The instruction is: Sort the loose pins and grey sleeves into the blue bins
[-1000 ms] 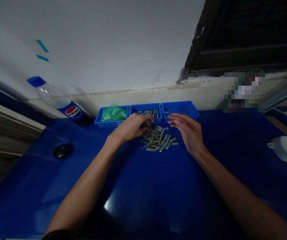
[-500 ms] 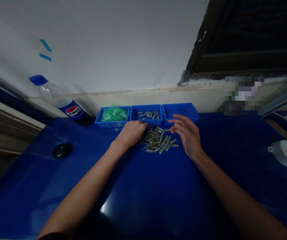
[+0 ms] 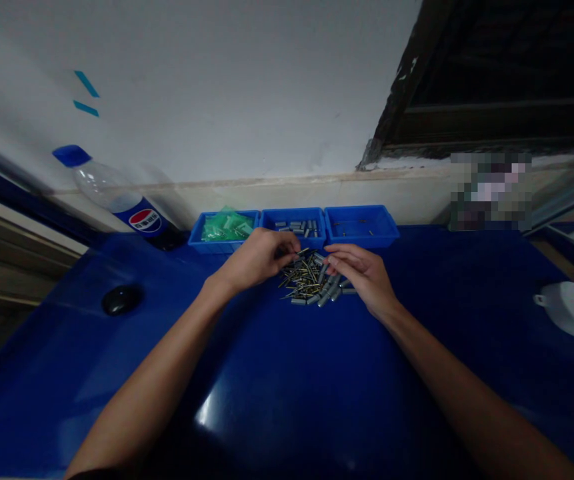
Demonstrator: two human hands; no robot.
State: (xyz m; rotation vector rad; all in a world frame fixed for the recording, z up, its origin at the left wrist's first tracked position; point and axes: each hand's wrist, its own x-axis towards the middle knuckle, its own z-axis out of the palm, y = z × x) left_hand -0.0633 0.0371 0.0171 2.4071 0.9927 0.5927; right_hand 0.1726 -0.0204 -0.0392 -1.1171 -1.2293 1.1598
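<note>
A loose pile of thin brass-coloured metal pins (image 3: 307, 277) and short grey cylinders (image 3: 327, 288) lies on the blue table. My left hand (image 3: 261, 257) is at the pile's left edge, thumb and index finger pinched on what looks like a thin metal pin (image 3: 303, 251). At the pile's right side, my right hand (image 3: 364, 272) has its thumb and fingers drawn together; whatever is between them is too small to tell. Behind the pile, a middle blue bin (image 3: 265, 233) holds grey cylinders, and the right blue bin (image 3: 387, 230) has a few thin pieces in it.
Green plastic packets (image 3: 227, 225) fill the left blue bin (image 3: 199, 245). A cola bottle (image 3: 121, 200) stands at the back left, a black computer mouse (image 3: 121, 301) nearer. On the right sits a white device (image 3: 569, 310). A wall (image 3: 267, 87) rises behind the bins.
My right hand has moved left and down from in front of the right bin to the pile, its fingers closing. My left hand has turned, and its pinch now shows above the pile.
</note>
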